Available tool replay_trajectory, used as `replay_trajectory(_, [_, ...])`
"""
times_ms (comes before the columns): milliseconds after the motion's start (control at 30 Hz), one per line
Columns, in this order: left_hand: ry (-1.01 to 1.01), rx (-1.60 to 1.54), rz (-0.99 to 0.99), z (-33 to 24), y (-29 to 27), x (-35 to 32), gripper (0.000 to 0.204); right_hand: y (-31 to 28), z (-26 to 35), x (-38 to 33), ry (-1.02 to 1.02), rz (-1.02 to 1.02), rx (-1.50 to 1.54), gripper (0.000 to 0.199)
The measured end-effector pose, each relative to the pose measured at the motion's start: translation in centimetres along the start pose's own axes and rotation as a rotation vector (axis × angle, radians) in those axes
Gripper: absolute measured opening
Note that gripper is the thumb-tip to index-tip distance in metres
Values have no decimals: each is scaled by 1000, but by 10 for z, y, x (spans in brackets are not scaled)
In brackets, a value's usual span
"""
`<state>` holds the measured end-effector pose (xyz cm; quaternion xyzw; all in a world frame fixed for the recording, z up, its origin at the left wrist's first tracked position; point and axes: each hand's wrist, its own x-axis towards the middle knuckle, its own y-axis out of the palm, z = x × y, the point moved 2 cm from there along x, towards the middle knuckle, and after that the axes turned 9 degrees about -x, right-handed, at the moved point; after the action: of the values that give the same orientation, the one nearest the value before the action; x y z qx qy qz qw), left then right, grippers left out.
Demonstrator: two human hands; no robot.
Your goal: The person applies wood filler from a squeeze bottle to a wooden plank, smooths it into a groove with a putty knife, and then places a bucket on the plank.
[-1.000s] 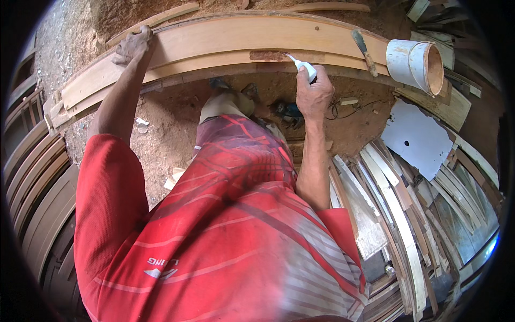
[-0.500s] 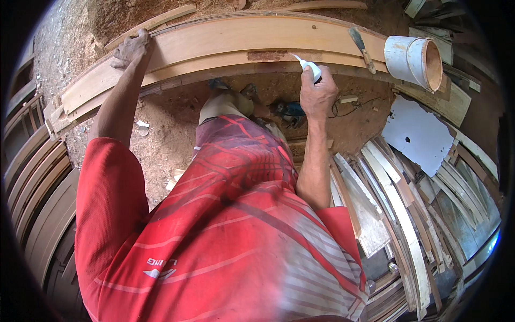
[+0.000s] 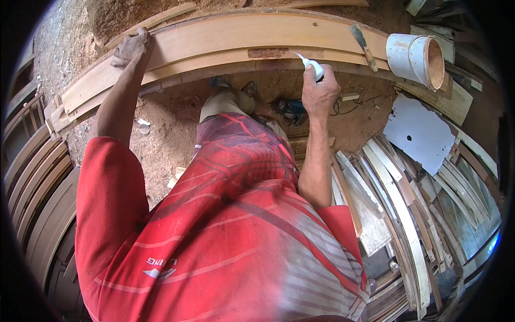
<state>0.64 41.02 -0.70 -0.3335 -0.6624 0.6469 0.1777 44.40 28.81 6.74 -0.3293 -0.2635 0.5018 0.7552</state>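
A long pale wooden board (image 3: pixel 225 40) spans the far side, with a lower step along its near edge. My left hand (image 3: pixel 131 49) is closed over the board's far edge toward its left end, its fingers bent. In my right hand (image 3: pixel 321 94) is a white squeeze bottle (image 3: pixel 313 70) with a thin pointed nozzle, gripped near the board's near edge. The nozzle tip is at the stepped strip, just right of a dark reddish-brown patch (image 3: pixel 268 53). Whether the tip touches the wood I cannot tell.
On the board's right end lie a putty knife (image 3: pixel 363 48) and a white cylindrical container (image 3: pixel 410 60). A blue power tool (image 3: pixel 292 110) with a cord rests on the dirt floor below. Several wooden strips (image 3: pixel 399 209) and a white sheet (image 3: pixel 418 134) are piled at right.
The bottle in my right hand has shifted very slightly right along the strip. My left hand stays in place on the board.
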Motion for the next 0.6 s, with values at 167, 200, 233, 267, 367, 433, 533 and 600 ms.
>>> replay_trajectory(167, [288, -253, 313, 48, 45, 69, 54, -3, -6, 2, -9, -19, -31, 22])
replay_trajectory(200, [265, -252, 285, 46, 49, 67, 54, -3, -5, 2, -11, -10, -26, 22])
replay_trajectory(233, [254, -237, 261, 41, 48, 63, 54, -3, -2, 1, -10, -4, -24, 22])
replay_trajectory(267, [240, -225, 240, 36, 47, 58, 54, -3, 0, 1, -9, 2, -21, 22])
replay_trajectory(367, [210, -209, 200, 27, 41, 47, 55, 1, -4, 0, -21, 17, -30, 22])
replay_trajectory(433, [199, -205, 189, 24, 38, 44, 55, 0, -3, 1, -16, 0, -25, 21])
replay_trajectory(533, [189, -190, 177, 22, 32, 36, 55, -1, -8, 3, -20, -25, -9, 20])
replay_trajectory(600, [182, -188, 171, 20, 30, 34, 55, 0, -10, 4, -23, -28, 1, 20])
